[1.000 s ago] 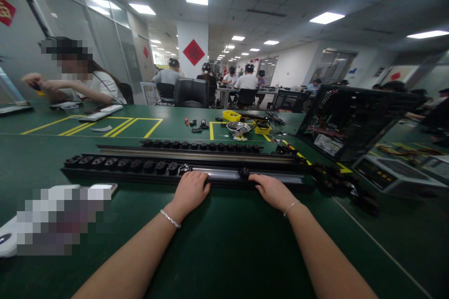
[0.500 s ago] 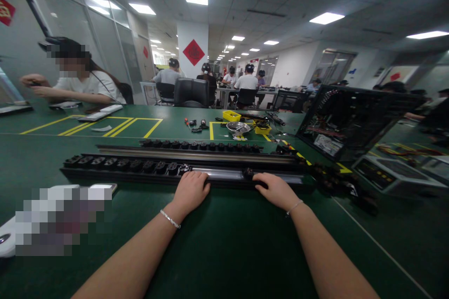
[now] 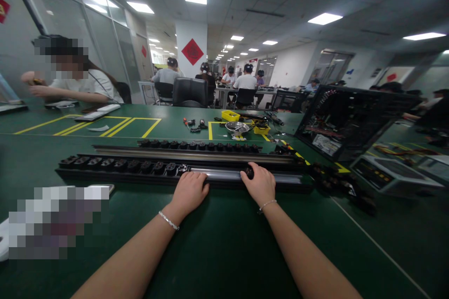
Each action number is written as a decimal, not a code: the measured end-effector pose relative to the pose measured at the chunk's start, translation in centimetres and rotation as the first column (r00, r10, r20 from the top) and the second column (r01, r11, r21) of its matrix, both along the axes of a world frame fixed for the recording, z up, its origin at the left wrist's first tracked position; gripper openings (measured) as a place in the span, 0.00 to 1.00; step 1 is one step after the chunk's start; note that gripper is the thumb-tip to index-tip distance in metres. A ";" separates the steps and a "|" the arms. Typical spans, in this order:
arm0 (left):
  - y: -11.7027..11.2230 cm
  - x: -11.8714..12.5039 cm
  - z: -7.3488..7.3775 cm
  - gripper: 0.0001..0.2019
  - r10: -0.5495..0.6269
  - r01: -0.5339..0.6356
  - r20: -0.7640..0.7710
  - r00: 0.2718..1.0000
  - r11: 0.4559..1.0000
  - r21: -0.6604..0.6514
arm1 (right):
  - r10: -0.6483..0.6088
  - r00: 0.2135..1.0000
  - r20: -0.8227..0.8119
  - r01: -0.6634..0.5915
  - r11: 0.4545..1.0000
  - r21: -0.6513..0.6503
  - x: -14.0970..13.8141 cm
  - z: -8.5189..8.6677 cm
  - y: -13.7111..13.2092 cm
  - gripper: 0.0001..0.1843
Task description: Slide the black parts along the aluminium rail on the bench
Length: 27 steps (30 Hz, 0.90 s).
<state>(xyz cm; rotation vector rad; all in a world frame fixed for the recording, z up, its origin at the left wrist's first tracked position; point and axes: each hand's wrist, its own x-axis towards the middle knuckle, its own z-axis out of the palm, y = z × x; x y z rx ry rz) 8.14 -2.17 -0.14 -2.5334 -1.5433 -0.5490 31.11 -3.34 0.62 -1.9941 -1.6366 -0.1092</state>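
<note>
A long black power strip housing (image 3: pixel 115 176) lies across the table in front of me. Black socket modules (image 3: pixel 133 166) fill its left part, while its bare silvery channel (image 3: pixel 224 174) shows to the right of them. My left hand (image 3: pixel 190 190) is closed over the front edge, just by the last module of that row. Farther right, my right hand (image 3: pixel 260 182) has thumb and fingers around a single black socket module (image 3: pixel 249 171) sitting in the channel. Fingertips of both hands are partly hidden.
Behind lie another long rail (image 3: pixel 196 153) and a row of sockets (image 3: pixel 201 146). A metal bowl (image 3: pixel 237 127) and yellow bins (image 3: pixel 230 116) stand farther back. An open computer case (image 3: pixel 351 121) and a power supply unit (image 3: pixel 393 173) are at right. A co-worker (image 3: pixel 80 79) sits at left.
My right hand has moved left from the housing's edge and closed around the single socket module. My left hand keeps its place on the housing. The view has shifted slightly.
</note>
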 end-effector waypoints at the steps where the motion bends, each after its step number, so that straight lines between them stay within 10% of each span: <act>1: 0.0 0.0 0.0 0.12 0.004 -0.004 -0.002 1.000 1.000 -0.001 | 0.002 1.000 0.006 -0.002 1.000 -0.005 0.0 0.1 0.0 0.23; 27: 0.1 0.0 -0.2 0.11 -0.009 0.010 -0.015 1.000 1.000 0.023 | -0.032 0.999 -0.005 0.032 0.999 -0.029 0.9 0.4 -0.2 0.22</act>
